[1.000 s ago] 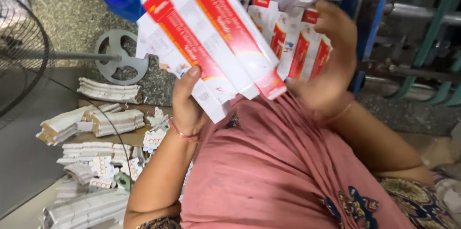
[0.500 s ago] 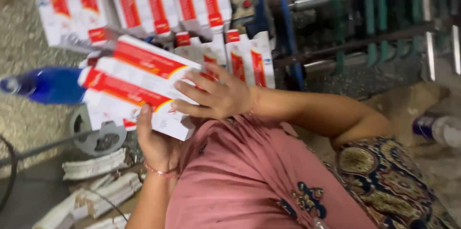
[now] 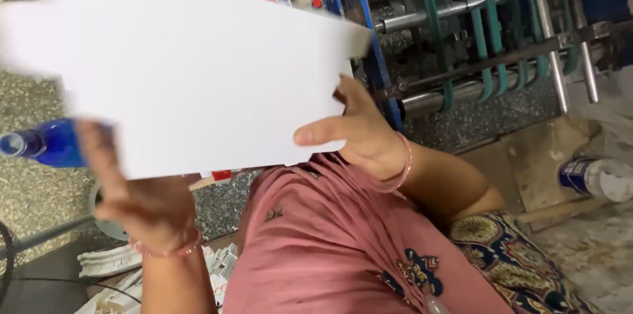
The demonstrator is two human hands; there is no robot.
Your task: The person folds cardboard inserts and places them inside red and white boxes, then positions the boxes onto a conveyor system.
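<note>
White carton stack [image 3: 191, 70] held up near camera, blurred, blank side facing lens, filling upper left.
Left hand [image 3: 142, 199] cups stack's lower left edge from beneath; right hand [image 3: 359, 133] clamps right edge, fingers wrapped on.
Stack appears gathered and lifted; not yet set down anywhere.
More flat cartons [image 3: 112, 264] lie bundled lower left.
Blue bottle [image 3: 46, 142] far left; machine rollers [image 3: 475, 30] far right.

1. A large white sheet [image 3: 191, 70], blurred, is filling the upper left of the view.
2. The left hand [image 3: 142, 199] is gripping its lower left edge, and the right hand [image 3: 359, 133] is holding its right edge with fingers [image 3: 316, 135] curled beneath.
3. A blue bottle [image 3: 43, 142] is lying just left of the left hand.
4. A machine with green belts and metal rollers [image 3: 475, 30] is standing behind.
</note>
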